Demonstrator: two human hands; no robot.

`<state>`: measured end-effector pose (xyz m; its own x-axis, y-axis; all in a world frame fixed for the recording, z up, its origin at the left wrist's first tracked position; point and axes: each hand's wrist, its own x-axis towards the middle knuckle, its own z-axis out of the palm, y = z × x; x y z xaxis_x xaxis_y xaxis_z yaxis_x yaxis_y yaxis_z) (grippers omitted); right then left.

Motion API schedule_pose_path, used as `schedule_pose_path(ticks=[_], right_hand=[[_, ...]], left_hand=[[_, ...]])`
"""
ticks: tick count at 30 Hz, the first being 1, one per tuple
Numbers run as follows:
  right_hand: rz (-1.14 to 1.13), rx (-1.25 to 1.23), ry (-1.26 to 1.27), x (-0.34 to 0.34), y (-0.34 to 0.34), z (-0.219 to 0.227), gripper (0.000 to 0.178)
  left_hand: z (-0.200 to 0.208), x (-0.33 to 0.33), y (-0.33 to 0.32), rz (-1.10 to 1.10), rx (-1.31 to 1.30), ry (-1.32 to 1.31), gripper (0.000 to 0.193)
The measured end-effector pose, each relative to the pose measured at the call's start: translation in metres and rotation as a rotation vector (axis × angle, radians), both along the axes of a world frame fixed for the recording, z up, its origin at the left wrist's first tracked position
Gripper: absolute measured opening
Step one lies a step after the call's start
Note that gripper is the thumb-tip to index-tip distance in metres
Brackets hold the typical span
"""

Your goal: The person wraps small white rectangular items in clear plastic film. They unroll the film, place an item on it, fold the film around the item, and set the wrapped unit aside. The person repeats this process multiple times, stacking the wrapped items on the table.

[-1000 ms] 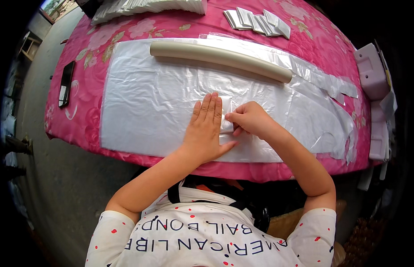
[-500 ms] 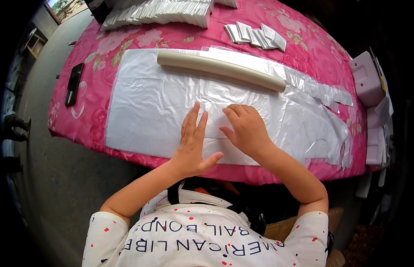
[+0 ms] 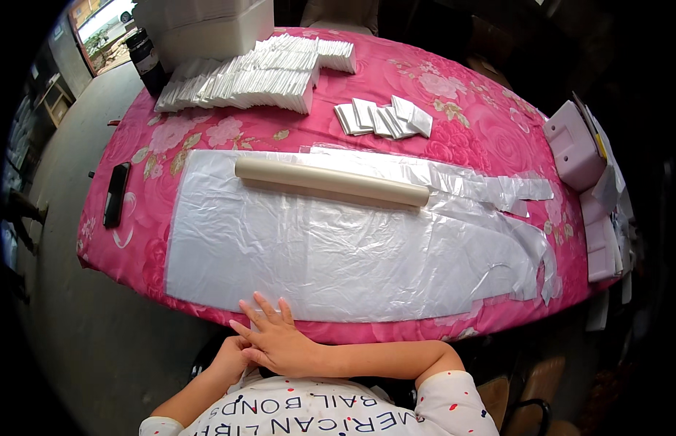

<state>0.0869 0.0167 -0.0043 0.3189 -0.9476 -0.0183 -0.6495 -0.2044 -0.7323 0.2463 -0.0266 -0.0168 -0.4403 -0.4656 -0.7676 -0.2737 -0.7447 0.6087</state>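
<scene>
Close to my body, at the table's front edge, my right hand (image 3: 280, 345) lies across my left with its fingers spread and stretched out. My left hand (image 3: 230, 361) is curled beneath it, its fingertips mostly hidden. A sliver of something whitish shows between the two hands, too little to name. Just beyond my right fingertips lies a stack of clear plastic sheets (image 3: 229, 247), wrinkled and shiny, with ragged strips at its right end. A long beige tube (image 3: 331, 182) rests across the far part of the sheets.
Several folded white packets (image 3: 385, 118) lie beyond the tube, and dense rows of them (image 3: 243, 80) stand farther left by a white foam box (image 3: 207, 29) and a dark bottle (image 3: 144, 58). A black phone (image 3: 117, 195) sits at left; pinkish foam boxes (image 3: 574, 145) at right.
Both hands have left the middle of the plastic sheets and come back toward my body, to the left. My right hand now overlaps my left. The view has tilted up, showing more of the far table.
</scene>
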Motion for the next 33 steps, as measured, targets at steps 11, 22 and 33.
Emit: schedule_pose_path(ticks=[11,22,33], right_hand=[[-0.257,-0.181,-0.099,-0.188,-0.035,0.034,0.006],[-1.334,-0.404,0.16,-0.446,-0.151,-0.003,0.03],[-0.542,-0.328,0.266,-0.339,-0.128,0.023,0.042]], left_hand=[[0.056,-0.046,-0.027,-0.5,-0.899,0.041,0.035],[0.042,-0.051,-0.028,-0.536,-0.675,0.068,0.032],[0.046,-0.053,-0.044,-0.55,-0.689,0.061,0.031]])
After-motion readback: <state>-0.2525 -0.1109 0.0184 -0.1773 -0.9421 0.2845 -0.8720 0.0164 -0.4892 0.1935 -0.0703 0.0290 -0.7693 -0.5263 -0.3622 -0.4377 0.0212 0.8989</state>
